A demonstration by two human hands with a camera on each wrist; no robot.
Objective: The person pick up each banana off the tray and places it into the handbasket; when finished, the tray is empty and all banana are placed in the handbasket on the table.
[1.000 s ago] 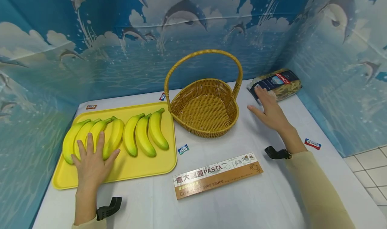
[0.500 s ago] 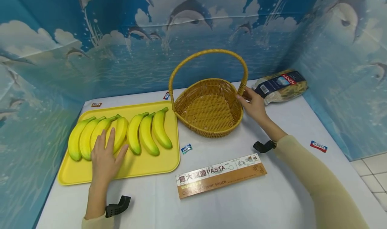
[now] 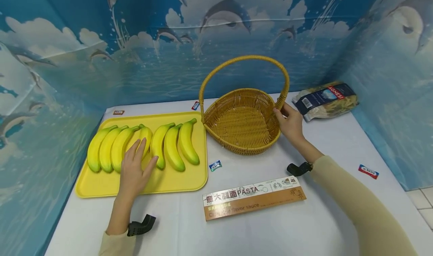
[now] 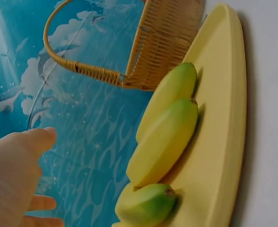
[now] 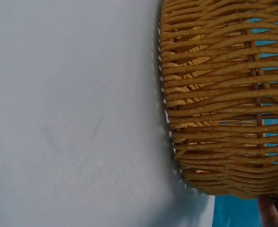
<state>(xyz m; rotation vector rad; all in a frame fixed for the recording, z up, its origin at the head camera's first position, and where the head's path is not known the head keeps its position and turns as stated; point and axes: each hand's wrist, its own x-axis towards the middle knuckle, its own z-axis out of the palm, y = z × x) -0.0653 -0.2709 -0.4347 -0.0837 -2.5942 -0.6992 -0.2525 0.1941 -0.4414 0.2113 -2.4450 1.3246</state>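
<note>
My right hand [image 3: 292, 126] grips the rim of the brown wicker basket [image 3: 241, 148] at the foot of its tall handle, thumb on the inner side. In the right wrist view the woven wall of the basket fills the right side, with a fingertip at the lower corner. My left hand [image 3: 133, 173] hovers over the yellow tray [image 3: 176, 184], fingers extended and apart. Several yellow bananas [image 3: 186, 144] with green tips lie side by side on that tray. In the left wrist view the left hand's fingers hold nothing.
A flat pasta box [image 3: 254, 198] lies in front of the basket. Behind the right hand lies a bag of pasta [image 3: 324, 101]. Small wrapped candies, such as a red one [image 3: 368, 171] and a blue-green one [image 3: 215, 165], are scattered about. A dolphin-print curtain [image 3: 162, 71] stands behind.
My right hand has moved left from near the pasta bag and taken hold of the basket's rim. My left hand has shifted slightly right over the bananas. The head view has turned a little.
</note>
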